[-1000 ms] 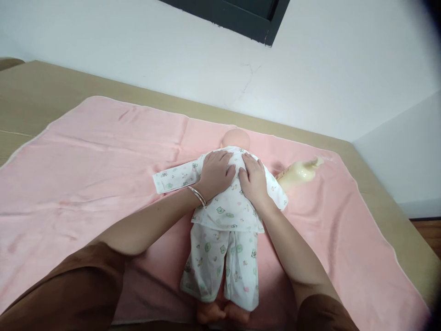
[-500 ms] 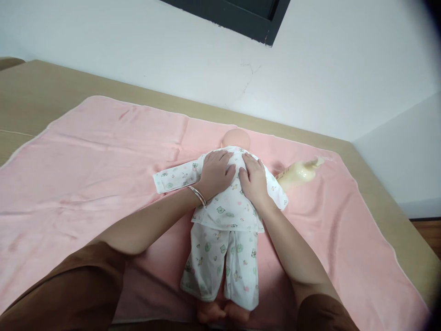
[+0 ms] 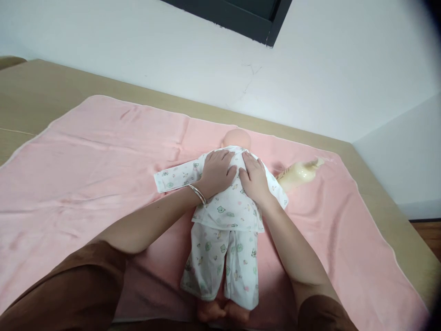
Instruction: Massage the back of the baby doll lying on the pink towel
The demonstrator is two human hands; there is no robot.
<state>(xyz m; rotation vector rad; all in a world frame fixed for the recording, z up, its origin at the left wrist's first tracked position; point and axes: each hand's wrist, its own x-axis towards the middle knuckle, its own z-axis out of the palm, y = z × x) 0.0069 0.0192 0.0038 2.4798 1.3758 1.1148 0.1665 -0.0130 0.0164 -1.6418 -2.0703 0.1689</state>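
Bald doll [image 3: 228, 202], white outfit [image 3: 223, 220] (printed green and pink), bare feet [image 3: 211, 311], left hand [image 3: 217, 171] and right hand [image 3: 255, 179] flat atop, unclenched

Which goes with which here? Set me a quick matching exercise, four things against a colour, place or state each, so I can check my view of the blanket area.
Things:
1. Left hand
2. Pump bottle
3. Blanket
4. Doll's pajama top

Descriptions:
A. White with small printed figures
B. Pale yellow, partly hidden behind a sleeve
C. Bangles at the wrist
D. Pink, spread on the table

Right pairs: 1-C, 2-B, 3-D, 4-A.
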